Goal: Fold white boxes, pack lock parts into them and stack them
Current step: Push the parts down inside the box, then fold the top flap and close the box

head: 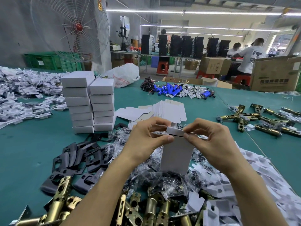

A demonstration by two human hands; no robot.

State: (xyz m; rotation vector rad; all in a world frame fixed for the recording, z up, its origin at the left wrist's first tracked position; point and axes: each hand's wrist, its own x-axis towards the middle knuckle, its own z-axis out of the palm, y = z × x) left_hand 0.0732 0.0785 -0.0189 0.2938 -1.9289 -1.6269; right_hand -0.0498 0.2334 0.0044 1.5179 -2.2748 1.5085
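**One box on end, two grips at its top**

One white cardboard box (176,154) stands among bagged parts, near-centre on the green desk (24,152). Long axis vertical, flap end up. Left grip (146,136) pinches the top edge. Right grip (210,141) pinches the top flap (175,130). Two stacks of closed white boxes (88,101) stand side by side, behind-left.

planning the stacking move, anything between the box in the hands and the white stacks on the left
Nothing tall. The left hand and right hand hold the white box; between it and the stacks lie only black plates and clear bags, low on the table. Lifted over them, the way looks free.
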